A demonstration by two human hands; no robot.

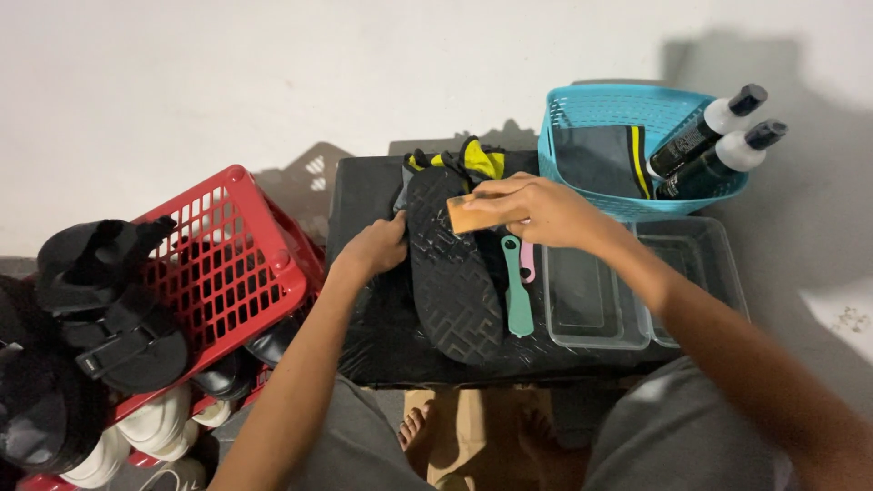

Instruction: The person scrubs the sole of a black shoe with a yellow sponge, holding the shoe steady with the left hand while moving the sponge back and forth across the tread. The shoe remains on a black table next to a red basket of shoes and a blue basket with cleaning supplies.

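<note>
A black sandal lies sole-up on a low black table, its black and yellow straps at the far end. My left hand grips the sandal's left edge. My right hand is shut on a tan rectangular block pressed against the upper part of the sole. Two handled tools, one teal and one pink, lie on the table just right of the sandal, partly under my right hand.
A red basket of black and white shoes stands at the left. Two clear plastic trays sit right of the sandal. A blue basket behind them holds a dark cloth and two bottles. My bare feet show below the table.
</note>
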